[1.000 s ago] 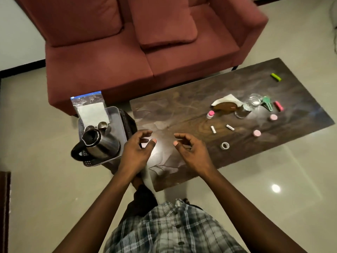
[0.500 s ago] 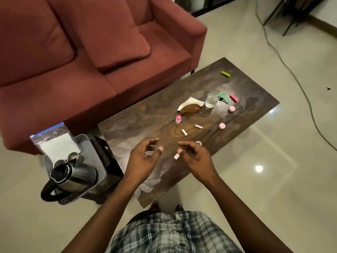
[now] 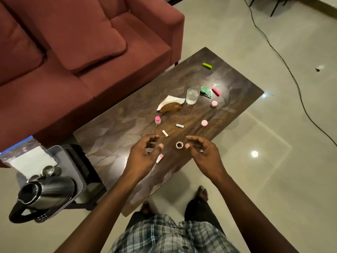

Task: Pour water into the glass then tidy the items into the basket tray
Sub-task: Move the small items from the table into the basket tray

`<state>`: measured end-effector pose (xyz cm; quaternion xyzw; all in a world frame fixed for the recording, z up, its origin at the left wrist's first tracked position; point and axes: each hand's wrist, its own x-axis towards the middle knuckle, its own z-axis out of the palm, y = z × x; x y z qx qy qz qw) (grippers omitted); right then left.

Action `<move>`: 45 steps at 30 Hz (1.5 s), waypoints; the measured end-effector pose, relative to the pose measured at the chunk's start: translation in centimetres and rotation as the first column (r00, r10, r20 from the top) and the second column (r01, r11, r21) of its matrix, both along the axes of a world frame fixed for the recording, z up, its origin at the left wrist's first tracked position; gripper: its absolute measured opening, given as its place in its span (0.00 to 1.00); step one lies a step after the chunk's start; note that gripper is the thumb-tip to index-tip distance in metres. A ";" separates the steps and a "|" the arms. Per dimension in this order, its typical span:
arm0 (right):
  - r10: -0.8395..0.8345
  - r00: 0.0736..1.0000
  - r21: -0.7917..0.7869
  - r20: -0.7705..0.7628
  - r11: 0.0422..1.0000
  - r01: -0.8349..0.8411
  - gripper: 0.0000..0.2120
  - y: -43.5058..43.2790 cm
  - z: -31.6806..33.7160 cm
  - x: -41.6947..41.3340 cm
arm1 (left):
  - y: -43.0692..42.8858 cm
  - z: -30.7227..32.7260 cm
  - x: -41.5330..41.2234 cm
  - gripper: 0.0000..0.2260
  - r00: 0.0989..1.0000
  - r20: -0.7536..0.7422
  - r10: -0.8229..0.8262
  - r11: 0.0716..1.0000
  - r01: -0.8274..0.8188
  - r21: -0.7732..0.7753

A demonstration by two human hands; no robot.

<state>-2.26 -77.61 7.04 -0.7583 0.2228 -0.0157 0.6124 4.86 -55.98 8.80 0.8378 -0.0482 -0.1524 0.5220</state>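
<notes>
Standing at the table's (image 3: 237,92) two o'clock end, the glass (image 3: 192,95) is already holding water (level unclear). Nearer, a small ring (image 3: 179,144) is lying between the left hand (image 3: 144,156) and right hand (image 3: 204,152), both loosely curled and gripping nothing. The kettle (image 3: 45,194) is sitting at eight o'clock. Reaching carelessly across risks toppling the glass.

A red sofa (image 3: 73,57) with a loose cushion (image 3: 87,39) stands at the far left, just behind the dark wood-grain tabletop (image 3: 118,128). The floor (image 3: 273,161) is of pale glossy tiles and shows a bright spot of reflected light (image 3: 254,153) at the right. A thin black cable (image 3: 284,61) runs across the floor at the far right.
</notes>
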 end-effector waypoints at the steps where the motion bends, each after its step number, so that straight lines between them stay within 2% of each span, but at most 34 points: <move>1: 0.006 1.000 -0.002 -0.005 1.000 -0.006 0.11 -1.9 0.0 0.2 | -1.7 -0.2 0.2 0.10 1.000 -0.007 0.012 1.000 -0.012 0.002; 13: 0.053 0.997 -0.123 -0.062 0.991 -0.060 0.11 -21.3 -0.2 3.2 | -19.9 -0.6 3.1 0.10 0.996 -0.046 0.079 0.996 -0.080 -0.025; 23: 0.052 0.991 -0.138 -0.120 0.988 -0.068 0.14 -28.6 -2.2 11.9 | -27.4 -3.9 11.5 0.12 0.993 -0.077 0.089 0.996 -0.091 -0.026; 28: 0.051 0.977 -0.165 -0.208 0.983 -0.087 0.16 -31.9 -3.3 16.8 | -30.4 -6.4 16.0 0.12 0.979 -0.169 0.111 0.993 -0.116 -0.015; 34: 0.125 0.950 -0.170 -0.284 0.969 -0.179 0.18 -35.2 -4.7 23.0 | -33.9 -9.0 19.7 0.10 0.953 -0.262 0.150 0.988 -0.153 0.009; 40: 0.216 0.905 -0.186 -0.365 0.936 -0.299 0.17 -38.5 -9.2 30.1 | -38.2 -12.7 22.9 0.12 0.915 -0.341 0.216 0.976 -0.206 0.064; 45: 0.290 0.841 -0.227 -0.457 0.876 -0.426 0.17 -40.5 -15.9 36.1 | -42.3 -17.8 26.2 0.15 0.845 -0.445 0.297 0.955 -0.254 0.155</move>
